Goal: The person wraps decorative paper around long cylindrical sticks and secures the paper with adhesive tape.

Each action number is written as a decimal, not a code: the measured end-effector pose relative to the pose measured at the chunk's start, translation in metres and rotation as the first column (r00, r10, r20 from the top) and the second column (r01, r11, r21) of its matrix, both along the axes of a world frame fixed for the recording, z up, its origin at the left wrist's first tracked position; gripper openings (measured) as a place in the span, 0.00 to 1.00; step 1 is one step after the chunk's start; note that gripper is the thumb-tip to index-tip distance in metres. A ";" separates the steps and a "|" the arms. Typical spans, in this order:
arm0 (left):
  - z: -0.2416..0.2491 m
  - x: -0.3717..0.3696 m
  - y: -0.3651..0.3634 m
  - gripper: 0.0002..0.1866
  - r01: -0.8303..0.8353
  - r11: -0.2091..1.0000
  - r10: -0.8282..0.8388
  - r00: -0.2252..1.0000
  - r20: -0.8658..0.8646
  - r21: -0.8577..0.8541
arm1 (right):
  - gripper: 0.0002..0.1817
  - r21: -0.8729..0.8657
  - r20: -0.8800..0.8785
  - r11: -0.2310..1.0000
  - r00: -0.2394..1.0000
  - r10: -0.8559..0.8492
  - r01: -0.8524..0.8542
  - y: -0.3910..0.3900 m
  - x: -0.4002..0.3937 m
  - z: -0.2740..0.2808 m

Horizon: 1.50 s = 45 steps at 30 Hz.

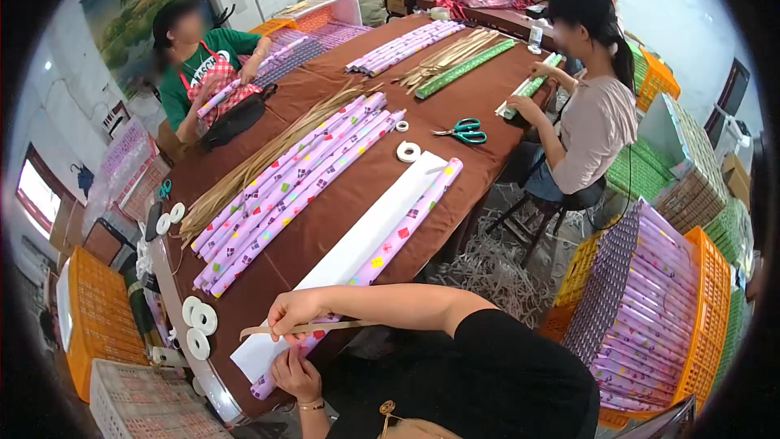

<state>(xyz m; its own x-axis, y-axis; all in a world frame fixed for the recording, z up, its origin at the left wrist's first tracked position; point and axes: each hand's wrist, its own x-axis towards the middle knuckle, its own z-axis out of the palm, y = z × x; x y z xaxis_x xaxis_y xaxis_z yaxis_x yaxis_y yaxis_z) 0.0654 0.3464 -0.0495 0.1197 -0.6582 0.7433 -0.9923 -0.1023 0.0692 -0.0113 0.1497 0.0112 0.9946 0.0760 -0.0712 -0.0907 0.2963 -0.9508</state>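
Observation:
A lilac patterned roll of wrapping paper lies lengthwise on the table in front of me, its white sheet partly unrolled beside it. My right hand pinches a narrow tan paper strip across the near end of the roll. Just below it, my left hand, with a bracelet at the wrist, has its fingers closed on the roll's near end. White tape rolls lie by the table edge left of my hands.
Several finished lilac rolls lie beside a bundle of tan strips on the brown cloth. Green-handled scissors rest farther up. A co-worker handles green rolls at right; another holds a lilac roll. Crates flank the table.

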 end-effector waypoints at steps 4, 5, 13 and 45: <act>-0.002 -0.001 0.002 0.10 -0.012 0.998 0.016 0.998 -0.062 0.060 | 0.10 0.077 0.000 0.997 1.000 -0.004 0.004 -0.006 0.010 -0.009; -0.002 0.000 0.002 0.10 -0.012 0.998 0.017 0.997 -0.070 0.065 | 0.10 0.082 -0.008 0.997 1.000 -0.003 0.004 -0.008 0.012 -0.010; 0.008 0.000 -0.001 0.10 -0.024 0.996 0.031 0.996 -0.086 0.080 | 0.11 0.083 -0.019 0.996 0.999 0.045 -0.044 -0.010 0.012 -0.009; 0.011 0.007 -0.004 0.10 -0.040 0.993 0.060 0.981 -0.183 0.111 | 0.10 0.022 -0.324 0.998 0.944 0.064 -0.061 -0.010 0.015 0.004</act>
